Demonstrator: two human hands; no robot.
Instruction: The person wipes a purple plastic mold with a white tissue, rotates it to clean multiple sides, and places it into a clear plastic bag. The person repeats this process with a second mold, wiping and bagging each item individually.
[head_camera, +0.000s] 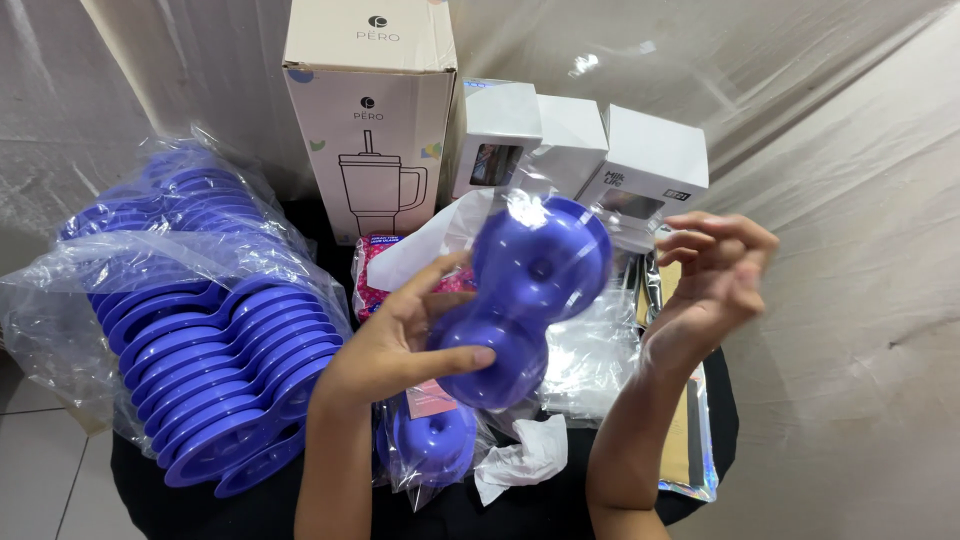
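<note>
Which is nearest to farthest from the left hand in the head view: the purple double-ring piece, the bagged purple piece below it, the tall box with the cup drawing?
From the left hand:
1. Purple double-ring piece, held in that hand, center.
2. Bagged purple piece, just below the hand, on the black surface.
3. Tall box with the cup drawing, at the back, upper center.

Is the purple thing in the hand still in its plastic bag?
Out. The left hand grips the bare purple piece; clear bag hangs behind.

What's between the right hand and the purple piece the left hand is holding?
Only crinkled clear plastic wrap behind the gap; right hand is apart from the purple double-ring piece in left hand, head view.
</note>
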